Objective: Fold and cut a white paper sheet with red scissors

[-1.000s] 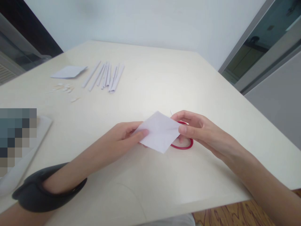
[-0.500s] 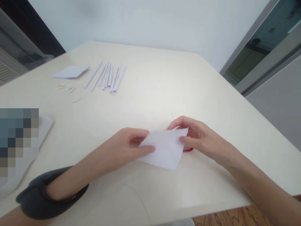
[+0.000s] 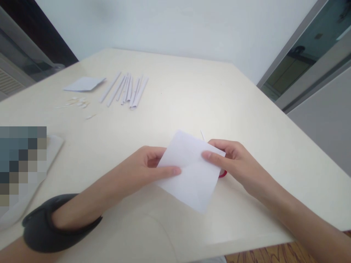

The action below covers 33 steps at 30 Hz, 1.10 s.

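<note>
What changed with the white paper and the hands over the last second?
The white paper now shows larger, opened out, its lower corner reaching closer to the near table edge. Left hand and right hand kept hold of its sides and shifted slightly nearer. More of the red ring is now covered. The paper strips stayed put.

A single view is being provided, taken from a head-worn camera. It is being directed forward and downward across the surface (image 3: 192,95), at close range to the hands, with the far wall being included at top.
</note>
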{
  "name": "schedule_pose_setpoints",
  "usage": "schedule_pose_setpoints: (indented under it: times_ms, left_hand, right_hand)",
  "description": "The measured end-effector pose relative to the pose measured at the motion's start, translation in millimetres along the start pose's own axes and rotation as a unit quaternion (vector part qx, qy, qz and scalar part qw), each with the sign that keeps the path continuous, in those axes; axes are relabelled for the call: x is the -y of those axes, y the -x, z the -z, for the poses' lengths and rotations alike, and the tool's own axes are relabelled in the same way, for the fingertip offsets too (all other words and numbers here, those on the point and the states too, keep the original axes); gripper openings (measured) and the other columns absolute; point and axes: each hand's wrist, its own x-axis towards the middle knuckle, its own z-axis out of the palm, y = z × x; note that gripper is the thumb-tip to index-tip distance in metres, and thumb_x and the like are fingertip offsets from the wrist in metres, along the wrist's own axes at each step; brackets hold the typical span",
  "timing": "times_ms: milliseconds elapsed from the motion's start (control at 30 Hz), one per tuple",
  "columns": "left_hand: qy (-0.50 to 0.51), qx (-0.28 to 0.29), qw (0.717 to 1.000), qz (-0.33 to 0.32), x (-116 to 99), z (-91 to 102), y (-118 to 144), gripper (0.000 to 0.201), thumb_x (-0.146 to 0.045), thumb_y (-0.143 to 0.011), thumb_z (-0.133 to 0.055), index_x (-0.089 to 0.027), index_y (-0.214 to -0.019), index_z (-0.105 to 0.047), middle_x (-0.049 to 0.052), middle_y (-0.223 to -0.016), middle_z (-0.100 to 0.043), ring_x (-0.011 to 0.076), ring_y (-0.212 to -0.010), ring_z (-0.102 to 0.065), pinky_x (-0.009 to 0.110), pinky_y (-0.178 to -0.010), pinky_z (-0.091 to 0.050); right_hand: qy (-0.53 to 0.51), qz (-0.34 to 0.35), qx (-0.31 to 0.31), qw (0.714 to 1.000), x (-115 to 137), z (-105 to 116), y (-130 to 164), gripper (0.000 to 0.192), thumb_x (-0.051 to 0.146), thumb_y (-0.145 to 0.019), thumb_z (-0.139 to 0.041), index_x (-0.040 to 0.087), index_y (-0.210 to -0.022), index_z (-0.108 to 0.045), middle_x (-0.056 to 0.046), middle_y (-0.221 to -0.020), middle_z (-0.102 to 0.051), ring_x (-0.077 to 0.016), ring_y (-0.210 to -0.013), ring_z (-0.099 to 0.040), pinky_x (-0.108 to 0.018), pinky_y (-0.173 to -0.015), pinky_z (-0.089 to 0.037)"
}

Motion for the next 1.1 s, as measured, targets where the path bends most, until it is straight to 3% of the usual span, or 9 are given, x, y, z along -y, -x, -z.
schedule_pose_setpoints:
  times_ms: [100,233,500,733,900,1100]
  left_hand:
    - [0.039,0.011,0.999,0.014,2.1,3.1,3.0,0.034,-0.018,-0.084,-0.056,-0.033,-0.113,-0.067,-0.004,-0.104,-0.073,0.0217,-0.091,-0.068,0.023,-0.071,-0.051]
    - [0.078,0.01,0.996,0.038,4.3,5.3,5.5,0.034,-0.018,-0.086,-0.054,-0.032,-0.115,-0.065,-0.003,-0.101,-0.074,0.0211,-0.085,-0.07,0.023,-0.066,-0.052]
    - [0.061,-0.085,0.994,-0.007,1.1,2.2,4.6,0.03,-0.025,-0.086,-0.057,-0.028,-0.115,-0.065,0.001,-0.103,-0.073,0.0213,-0.082,-0.068,0.024,-0.064,-0.053]
    - [0.165,-0.091,0.982,-0.033,-2.4,-4.9,4.1,0.031,-0.021,-0.083,-0.06,-0.027,-0.113,-0.066,0.001,-0.111,-0.071,0.0211,-0.09,-0.068,0.025,-0.074,-0.056]
    - [0.183,-0.078,0.979,-0.045,-2.0,-7.3,4.9,0.031,-0.016,-0.081,-0.062,-0.025,-0.109,-0.068,0.001,-0.109,-0.072,0.0222,-0.094,-0.067,0.029,-0.081,-0.055]
    - [0.109,-0.078,0.991,0.001,2.2,-4.1,5.3,0.035,-0.02,-0.082,-0.061,-0.024,-0.116,-0.065,0.005,-0.108,-0.072,0.0272,-0.091,-0.068,0.035,-0.077,-0.055]
  right_hand:
    - [-0.056,-0.003,0.003,0.998,1.1,1.2,-1.0,0.024,0.034,-0.088,-0.059,0.015,-0.074,-0.061,0.003,-0.065,-0.05,-0.0058,-0.057,-0.047,-0.014,-0.048,-0.036]
    - [-0.122,-0.018,0.023,0.992,1.9,2.5,-1.3,0.009,0.024,-0.087,-0.06,0.017,-0.089,-0.066,0.002,-0.074,-0.058,-0.0066,-0.063,-0.053,-0.013,-0.051,-0.04]
    - [-0.209,-0.028,0.068,0.975,2.3,3.2,-1.5,0.019,0.018,-0.088,-0.06,0.02,-0.104,-0.068,0.002,-0.075,-0.061,-0.006,-0.062,-0.055,-0.012,-0.054,-0.043]
    - [-0.259,-0.011,0.075,0.963,-0.2,2.1,-2.6,0.021,0.017,-0.089,-0.058,0.02,-0.108,-0.066,0.0,-0.082,-0.062,-0.0075,-0.067,-0.057,-0.015,-0.061,-0.047]
    - [-0.265,0.002,0.072,0.962,-1.2,1.5,-2.7,0.02,0.018,-0.089,-0.057,0.019,-0.107,-0.065,-0.001,-0.085,-0.062,-0.0088,-0.07,-0.058,-0.018,-0.065,-0.048]
    - [-0.221,0.005,0.055,0.974,0.3,0.0,-0.6,0.018,0.021,-0.09,-0.057,0.02,-0.106,-0.065,-0.002,-0.092,-0.064,-0.0104,-0.074,-0.059,-0.02,-0.068,-0.048]
